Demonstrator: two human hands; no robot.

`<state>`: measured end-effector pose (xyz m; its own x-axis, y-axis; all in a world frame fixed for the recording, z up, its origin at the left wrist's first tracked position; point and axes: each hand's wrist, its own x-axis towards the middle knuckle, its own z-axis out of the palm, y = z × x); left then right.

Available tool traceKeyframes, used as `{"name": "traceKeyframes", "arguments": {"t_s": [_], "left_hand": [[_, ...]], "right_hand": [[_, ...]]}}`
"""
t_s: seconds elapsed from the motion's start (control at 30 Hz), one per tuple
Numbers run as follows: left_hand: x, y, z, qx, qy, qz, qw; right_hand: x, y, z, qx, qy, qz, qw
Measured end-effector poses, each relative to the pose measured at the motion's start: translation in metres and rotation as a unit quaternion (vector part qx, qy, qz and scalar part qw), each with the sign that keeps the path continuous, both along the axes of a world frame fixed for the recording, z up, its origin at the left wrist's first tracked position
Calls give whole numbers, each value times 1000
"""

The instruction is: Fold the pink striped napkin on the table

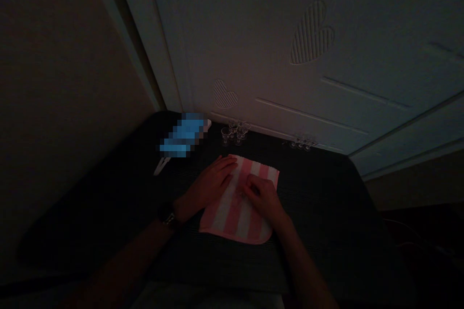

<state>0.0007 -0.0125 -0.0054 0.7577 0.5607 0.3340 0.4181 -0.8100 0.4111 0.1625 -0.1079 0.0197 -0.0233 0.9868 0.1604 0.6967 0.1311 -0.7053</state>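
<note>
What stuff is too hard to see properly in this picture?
All in the head view:
Screen of the glowing device: blurred into blue squares.
Anything inside the right hand: its curled fingers and the dim light hide it.
Parts of the striped cloth: covered by that hand and the left hand.
Time on the watch: too small and dark.
Number of little glasses: tiny and overlapping.
Elbows: cut off by the bottom edge.

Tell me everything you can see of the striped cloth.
The striped cloth is pink and whitish, apparently terry-like, with pink edging and a rounded near-right corner. It lies spread fairly flat on the dark table, its stripes running away from the person. The left hand rests over its left edge; the right hand, fingers curled, is over its right part, contact unclear.
</note>
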Motion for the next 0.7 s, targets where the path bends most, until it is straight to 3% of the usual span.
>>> {"name": "traceKeyframes", "arguments": {"t_s": [0.1, 0.23, 0.37, 0.7], "left_hand": [[0, 1, -1, -1, -1, -2, 1000], [0, 1, -3, 3, -11, -4, 1000], [0, 2, -5, 13, -16, -7, 1000], [1, -2, -2, 22, -2, 2, 1000]], "right_hand": [[2, 0, -2, -6, -2, 43, 999], [6, 1, -4, 9, -23, -16, 1000], [4, 0, -6, -20, 11, 67, 997], [0, -3, 0, -38, 9, 105, 994]]}}
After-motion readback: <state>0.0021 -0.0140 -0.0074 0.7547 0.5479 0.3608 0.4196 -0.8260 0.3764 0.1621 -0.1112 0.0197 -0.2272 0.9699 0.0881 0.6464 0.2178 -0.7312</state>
